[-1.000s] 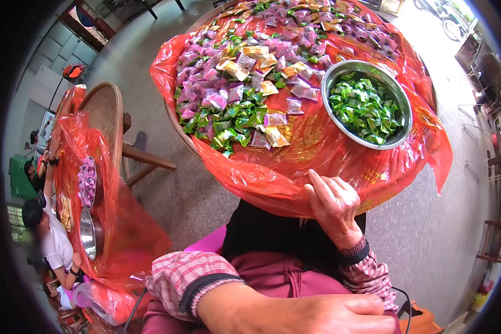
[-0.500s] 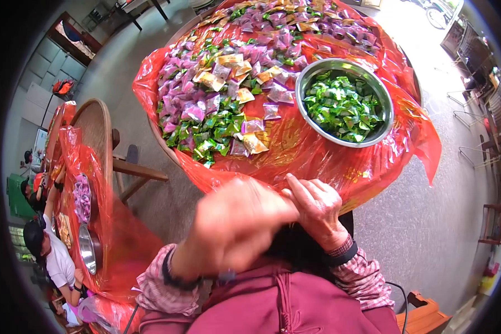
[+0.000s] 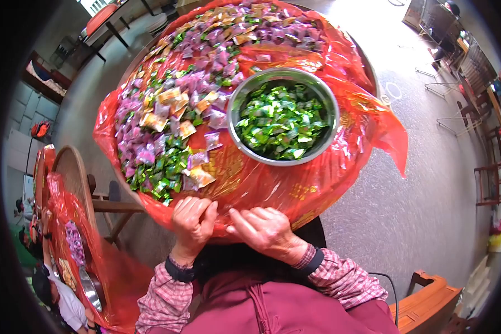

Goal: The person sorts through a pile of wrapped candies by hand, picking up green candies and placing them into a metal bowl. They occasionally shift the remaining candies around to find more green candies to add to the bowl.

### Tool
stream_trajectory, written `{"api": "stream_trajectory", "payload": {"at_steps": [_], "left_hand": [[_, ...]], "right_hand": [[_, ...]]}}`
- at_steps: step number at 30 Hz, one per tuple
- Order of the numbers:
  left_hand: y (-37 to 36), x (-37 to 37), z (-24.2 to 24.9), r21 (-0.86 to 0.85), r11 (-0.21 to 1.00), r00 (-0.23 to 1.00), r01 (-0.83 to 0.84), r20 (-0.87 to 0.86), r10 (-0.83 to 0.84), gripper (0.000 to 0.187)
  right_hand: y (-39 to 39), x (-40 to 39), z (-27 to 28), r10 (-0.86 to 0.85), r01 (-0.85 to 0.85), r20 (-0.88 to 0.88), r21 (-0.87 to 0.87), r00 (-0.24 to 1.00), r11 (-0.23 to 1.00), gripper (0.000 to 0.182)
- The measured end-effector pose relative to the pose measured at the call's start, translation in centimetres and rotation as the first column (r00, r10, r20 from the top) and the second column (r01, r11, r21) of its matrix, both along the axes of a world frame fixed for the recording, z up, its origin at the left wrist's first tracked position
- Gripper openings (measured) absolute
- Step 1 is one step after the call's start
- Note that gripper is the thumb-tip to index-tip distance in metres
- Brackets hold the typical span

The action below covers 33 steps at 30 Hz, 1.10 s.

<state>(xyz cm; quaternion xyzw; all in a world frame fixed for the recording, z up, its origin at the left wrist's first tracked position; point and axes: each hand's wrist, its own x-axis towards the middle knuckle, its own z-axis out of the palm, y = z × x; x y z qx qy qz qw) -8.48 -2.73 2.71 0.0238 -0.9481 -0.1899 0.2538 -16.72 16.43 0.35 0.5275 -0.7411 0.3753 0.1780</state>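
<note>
My left hand (image 3: 193,222), fingers curled, grips the near edge of the red plastic sheet (image 3: 250,192) that covers a round table. Close by on the right, my right hand (image 3: 266,232) is closed at the same edge, its fingers bent over the plastic. A steel bowl (image 3: 333,128) full of small green-wrapped pieces (image 3: 281,119) stands on the sheet beyond my right hand. Past my left hand lies a wide spread of small wrapped packets (image 3: 164,131) in purple, green and orange-gold. My fingertips are partly hidden by the folds of plastic.
To the left, another round table holds a red plastic sheet (image 3: 114,273) and a steel bowl (image 3: 90,289), with a person in a white shirt (image 3: 69,303) beside it. A wooden chair (image 3: 426,303) stands at my lower right. More chairs line the right wall.
My left hand, raised and blurred before, has come down and left onto the sheet's edge. My right hand stays at the edge. The whole view has shifted, moving the table leftward.
</note>
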Motion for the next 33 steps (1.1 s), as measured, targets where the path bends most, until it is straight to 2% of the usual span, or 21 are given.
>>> {"api": "stream_trajectory", "payload": {"at_steps": [12, 17, 27, 33], "left_hand": [[0.3, 1.8, -0.5, -0.010, 0.999, 0.988, 0.041, 0.150, -0.039, 0.023], [0.2, 2.2, -0.9, -0.021, 1.000, 0.983, 0.016, 0.184, -0.012, 0.027], [-0.4, 2.8, -1.4, -0.007, 1.000, 0.960, -0.019, 0.278, 0.020, 0.032], [-0.8, 2.3, -2.0, -0.028, 0.999, 0.965, 0.022, 0.263, -0.014, 0.023]], "right_hand": [[0.0, 0.2, -1.8, 0.090, -0.084, 0.061, -0.102, 0.994, 0.991, 0.032], [-0.3, 0.7, -2.3, 0.120, -0.106, 0.094, -0.143, 0.988, 0.984, 0.035], [-0.9, 1.6, -4.2, 0.201, -0.189, 0.085, -0.135, 0.976, 0.973, 0.037], [-1.0, 1.3, -5.1, 0.205, -0.199, 0.039, -0.125, 0.978, 0.972, 0.038]]}}
